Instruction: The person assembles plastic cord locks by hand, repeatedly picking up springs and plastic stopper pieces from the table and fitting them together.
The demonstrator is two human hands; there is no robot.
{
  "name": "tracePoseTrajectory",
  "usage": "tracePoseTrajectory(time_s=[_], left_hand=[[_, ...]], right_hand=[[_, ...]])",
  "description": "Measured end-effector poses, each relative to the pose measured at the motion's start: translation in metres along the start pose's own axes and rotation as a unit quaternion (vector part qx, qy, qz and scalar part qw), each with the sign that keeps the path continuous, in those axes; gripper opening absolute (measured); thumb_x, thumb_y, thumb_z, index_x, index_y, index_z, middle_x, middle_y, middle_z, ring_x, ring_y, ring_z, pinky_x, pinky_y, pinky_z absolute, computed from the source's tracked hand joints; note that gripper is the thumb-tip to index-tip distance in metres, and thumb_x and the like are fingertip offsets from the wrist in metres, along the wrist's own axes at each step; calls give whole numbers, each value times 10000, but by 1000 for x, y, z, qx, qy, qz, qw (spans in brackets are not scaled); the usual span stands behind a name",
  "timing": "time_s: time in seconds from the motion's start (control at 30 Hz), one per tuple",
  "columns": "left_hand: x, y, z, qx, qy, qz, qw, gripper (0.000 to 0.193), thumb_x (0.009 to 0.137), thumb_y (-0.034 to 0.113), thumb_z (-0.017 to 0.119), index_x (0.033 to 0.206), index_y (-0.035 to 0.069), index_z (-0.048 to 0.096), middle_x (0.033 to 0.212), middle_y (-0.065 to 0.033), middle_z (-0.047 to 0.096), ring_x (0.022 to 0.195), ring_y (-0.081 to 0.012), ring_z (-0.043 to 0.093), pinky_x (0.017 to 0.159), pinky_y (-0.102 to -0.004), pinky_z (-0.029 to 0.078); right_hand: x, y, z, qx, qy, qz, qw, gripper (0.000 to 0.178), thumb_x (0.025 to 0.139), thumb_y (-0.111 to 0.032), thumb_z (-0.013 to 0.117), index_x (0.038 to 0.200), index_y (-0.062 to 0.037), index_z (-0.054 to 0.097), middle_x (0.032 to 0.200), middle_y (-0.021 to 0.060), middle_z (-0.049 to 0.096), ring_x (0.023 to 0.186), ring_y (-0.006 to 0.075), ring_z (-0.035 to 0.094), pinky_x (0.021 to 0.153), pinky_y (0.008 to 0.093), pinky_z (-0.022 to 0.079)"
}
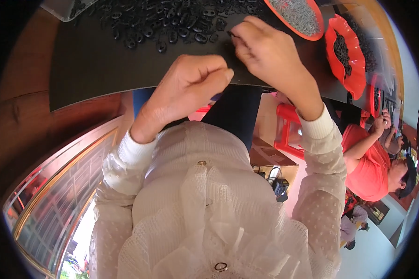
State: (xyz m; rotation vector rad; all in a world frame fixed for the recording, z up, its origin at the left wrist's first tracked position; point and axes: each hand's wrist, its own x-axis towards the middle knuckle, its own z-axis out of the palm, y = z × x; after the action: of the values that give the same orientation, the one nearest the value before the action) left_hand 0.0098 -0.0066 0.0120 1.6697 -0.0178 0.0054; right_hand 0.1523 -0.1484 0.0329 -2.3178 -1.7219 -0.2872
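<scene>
Over the near edge of a dark work mat (97, 69), my left hand (186, 88) is closed, fingers curled and thumb pressed against them. Whatever it may hold is hidden. My right hand (267, 51), slightly farther away, is closed in a pinch. A small black piece (230, 34) shows at its fingertips, too small to make out fully. Beyond both hands lies a loose heap of small black oval plastic pieces (172, 21), several with holes in them. The two hands are apart from each other.
An orange-red dish (319, 32) of tiny silvery pieces sits at the far right. Beside it is a red scalloped dish (357, 69) with black pieces. A clear plastic container (63, 11) stands far left. A red stool (284, 132) and a person in red (368, 162) are on the right.
</scene>
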Motion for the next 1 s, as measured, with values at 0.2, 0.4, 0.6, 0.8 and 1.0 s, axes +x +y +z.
tracePoseTrajectory(time_s=[0.2,0.4,0.6,0.8,1.0], left_hand=[[4,4,1,-32,51,-43,997,194,945,161,471,827,56,583,681,20,533,585,-50,454,523,-205,348],[4,2,4,-75,86,-45,992,273,945,260,460,809,52,573,653,9,524,568,-50,464,426,-204,388],[3,5,2,-92,84,-48,991,321,950,302,461,773,53,559,640,10,515,551,-47,456,418,-203,366],[3,4,-1,-113,76,-69,988,324,941,304,495,731,60,538,627,12,511,500,-46,449,410,-199,344],[2,4,-4,-150,53,-70,985,314,946,268,488,707,66,517,580,12,484,473,-47,437,401,-200,327]], right_hand=[[-10,-9,-19,253,30,58,965,81,786,-88,590,828,-19,582,808,139,596,714,355,597,602,392,482],[-13,-25,-19,280,25,48,958,71,792,-76,576,815,-9,571,772,146,576,701,359,589,605,400,475],[-15,-33,-23,281,38,41,958,55,796,-69,572,796,-15,561,763,145,570,693,362,588,591,411,475],[-16,-35,-19,273,62,3,960,84,810,-71,603,814,-25,533,787,143,571,675,359,591,581,418,481],[-16,-35,-20,316,20,9,948,151,827,-108,632,795,-22,513,763,144,560,668,360,586,551,414,474]])
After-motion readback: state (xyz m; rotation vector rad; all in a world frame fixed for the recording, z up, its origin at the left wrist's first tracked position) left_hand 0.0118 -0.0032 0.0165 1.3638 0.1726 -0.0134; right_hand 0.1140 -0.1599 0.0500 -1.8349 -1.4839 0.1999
